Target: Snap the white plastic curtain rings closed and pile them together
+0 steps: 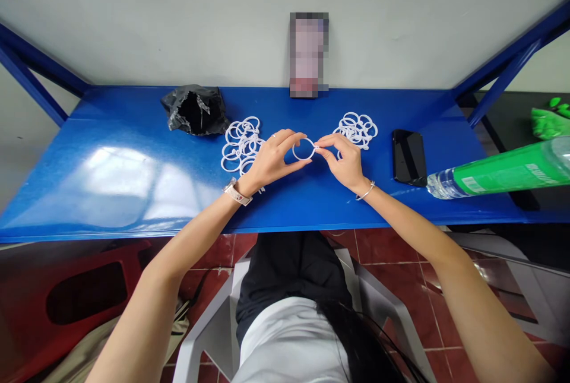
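Observation:
Between my two hands a white plastic ring (294,154) is held up over the blue table. My left hand (276,158) grips its left side, thumb below and fingers above. At the ring's right side, where a small clasp seems to sit, my right hand (344,160) pinches with thumb and forefinger. A loose pile of similar white rings (240,141) lies beside my left hand and is partly covered by it. Another pile of white rings (356,127) lies just behind my right hand.
A crumpled black plastic bag (196,111) sits at the back left of the blue table (187,193). A blurred-out phone-shaped object (308,56) leans on the wall. To the right are a black phone (408,157) and a bottle with a green label (503,169).

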`<state>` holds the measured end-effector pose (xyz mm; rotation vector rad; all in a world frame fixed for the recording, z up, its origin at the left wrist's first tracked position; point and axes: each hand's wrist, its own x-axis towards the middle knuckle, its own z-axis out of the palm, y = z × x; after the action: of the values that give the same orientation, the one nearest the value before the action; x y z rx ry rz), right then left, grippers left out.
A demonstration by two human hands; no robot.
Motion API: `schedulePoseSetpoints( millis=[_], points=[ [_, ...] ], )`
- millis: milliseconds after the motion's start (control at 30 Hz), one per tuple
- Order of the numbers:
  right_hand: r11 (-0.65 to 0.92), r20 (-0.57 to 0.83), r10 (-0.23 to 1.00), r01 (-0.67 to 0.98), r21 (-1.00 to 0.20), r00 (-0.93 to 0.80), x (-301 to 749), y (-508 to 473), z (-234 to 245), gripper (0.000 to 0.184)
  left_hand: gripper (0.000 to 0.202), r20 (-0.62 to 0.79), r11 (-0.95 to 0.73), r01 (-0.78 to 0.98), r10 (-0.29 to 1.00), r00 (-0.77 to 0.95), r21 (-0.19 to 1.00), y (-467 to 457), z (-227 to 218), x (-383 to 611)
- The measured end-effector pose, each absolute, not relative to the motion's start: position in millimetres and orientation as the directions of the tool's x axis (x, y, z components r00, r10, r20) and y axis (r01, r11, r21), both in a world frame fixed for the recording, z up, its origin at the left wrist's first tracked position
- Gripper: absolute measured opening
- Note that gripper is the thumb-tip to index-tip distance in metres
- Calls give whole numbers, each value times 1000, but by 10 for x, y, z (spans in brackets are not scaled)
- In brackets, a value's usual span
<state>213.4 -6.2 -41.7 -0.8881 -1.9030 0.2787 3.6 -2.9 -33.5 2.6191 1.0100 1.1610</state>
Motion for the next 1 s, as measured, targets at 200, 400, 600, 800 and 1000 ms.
schedulePoseSetpoints(
  millis=[200, 400, 600, 800, 1000],
  points=[
    [726, 702, 661, 464, -508, -265, 2138, -60, -413, 12, 38, 616, -764, 539, 625, 479, 355, -26, -360, 41],
    [731, 705, 660, 436, -525, -258, 2143, -55, -416, 14, 40, 593, -756, 537, 640, 489, 373, -28, -352, 34],
    [728, 703, 667, 411, -548, -246, 2137, -56, -415, 15, 41, 570, -741, 549, 660, 490, 386, -34, -346, 38],
    [686, 663, 708, 461, -562, -244, 2133, -61, -415, 20, 38, 582, -746, 541, 654, 484, 388, -46, -333, 42],
    [703, 677, 691, 453, -549, -253, 2124, -69, -393, 16, 39, 573, -742, 553, 657, 489, 379, -39, -328, 40]
  ],
)
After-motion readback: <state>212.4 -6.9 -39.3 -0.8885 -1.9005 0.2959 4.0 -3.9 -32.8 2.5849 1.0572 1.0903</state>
